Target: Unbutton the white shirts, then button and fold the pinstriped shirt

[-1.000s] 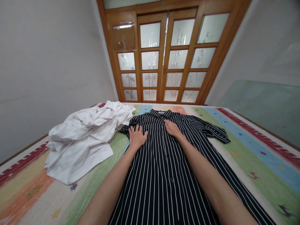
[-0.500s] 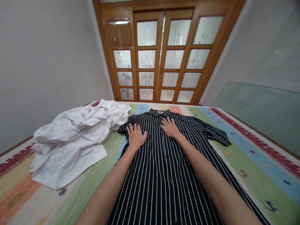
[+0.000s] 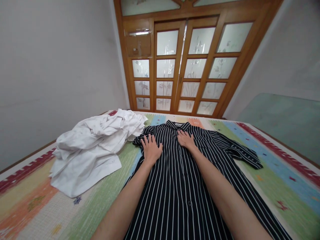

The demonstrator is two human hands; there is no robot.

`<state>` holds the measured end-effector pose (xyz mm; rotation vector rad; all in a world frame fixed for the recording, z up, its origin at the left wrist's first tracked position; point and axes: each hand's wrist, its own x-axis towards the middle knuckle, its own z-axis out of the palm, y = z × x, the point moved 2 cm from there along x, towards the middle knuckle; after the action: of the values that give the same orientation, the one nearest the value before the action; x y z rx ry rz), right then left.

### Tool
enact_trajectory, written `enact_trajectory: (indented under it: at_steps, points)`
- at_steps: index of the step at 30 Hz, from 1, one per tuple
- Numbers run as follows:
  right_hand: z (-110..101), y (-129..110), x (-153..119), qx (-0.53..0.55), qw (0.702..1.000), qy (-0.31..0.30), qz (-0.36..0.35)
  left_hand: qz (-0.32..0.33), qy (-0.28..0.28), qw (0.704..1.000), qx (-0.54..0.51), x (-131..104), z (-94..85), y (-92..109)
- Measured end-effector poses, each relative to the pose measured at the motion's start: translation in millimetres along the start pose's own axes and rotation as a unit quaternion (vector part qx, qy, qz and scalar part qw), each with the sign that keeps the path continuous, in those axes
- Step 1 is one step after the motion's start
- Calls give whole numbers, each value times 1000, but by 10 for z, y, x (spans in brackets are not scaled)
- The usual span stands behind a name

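Note:
A black shirt with white stripes [image 3: 172, 180] lies front side up, its collar at the far end and its lower part running out of view toward me. My left hand [image 3: 151, 150] rests flat on the shirt's left chest area, near the left sleeve, fingers spread. Just below the collar, my right hand [image 3: 185, 139] lies on the button line with its fingers stretched out. Neither hand grips the cloth. The right sleeve [image 3: 240, 150] is spread out to the side. The left sleeve is bunched beside a white garment or cloth.
A crumpled white cloth heap [image 3: 95, 146] lies left of the shirt, touching or nearly touching its sleeve. Underneath is a colourful striped cover [image 3: 105, 196]. Wooden doors with glass panes [image 3: 172, 66] stand beyond the far edge. A pale green panel [image 3: 282, 123] is at the right.
The view has turned slightly left, so everything sits further right. My right hand has slid slightly across the shirt toward its button line. The left hand stays about where it was.

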<state>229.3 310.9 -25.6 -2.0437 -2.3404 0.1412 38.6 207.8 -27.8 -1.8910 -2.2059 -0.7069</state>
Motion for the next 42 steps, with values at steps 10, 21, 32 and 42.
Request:
enact_trajectory:
  at_steps: [10, 21, 32, 42]
  points:
    - [10, -26, 24, 12, 1000, -6, 22, -64, 94, 993, -39, 143, -184, -99]
    - [35, -7, 31, 25, 999, 10, 17, -109, 35, 989, 95, 378, -579, -625]
    - [2, -25, 2, 30, 999, 10, 15, -175, -51, 961, -209, 645, -556, -928]
    - [9, -19, 25, 23, 1000, 1, 14, -201, 249, 806, -497, 713, -633, -792]
